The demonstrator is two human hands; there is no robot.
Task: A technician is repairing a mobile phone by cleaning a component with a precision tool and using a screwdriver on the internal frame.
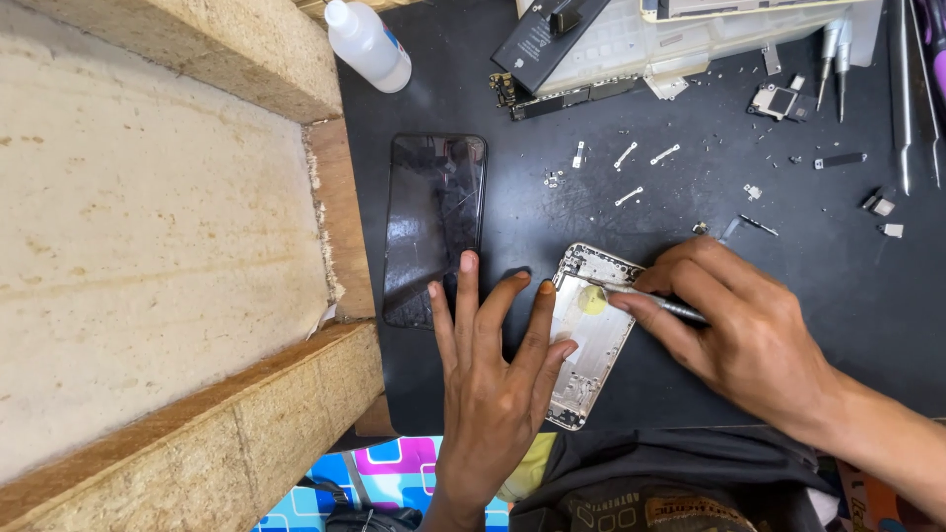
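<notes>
Flat under the left hand (pixel 490 379), fingers spread wide, lies the stripped phone housing (pixel 589 335), pinned at its left edge. Right hand (pixel 734 330) pinches a thin metal tool (pixel 645 298), tip inside the shell (near its top). Beyond the fingertips lie a cracked screen (pixel 434 227) and loose screws (pixel 631 167); a slip could gouge the housing.

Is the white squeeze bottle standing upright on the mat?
No, the white squeeze bottle lies on its side at the top edge of the dark mat, beside the wooden block.
</notes>
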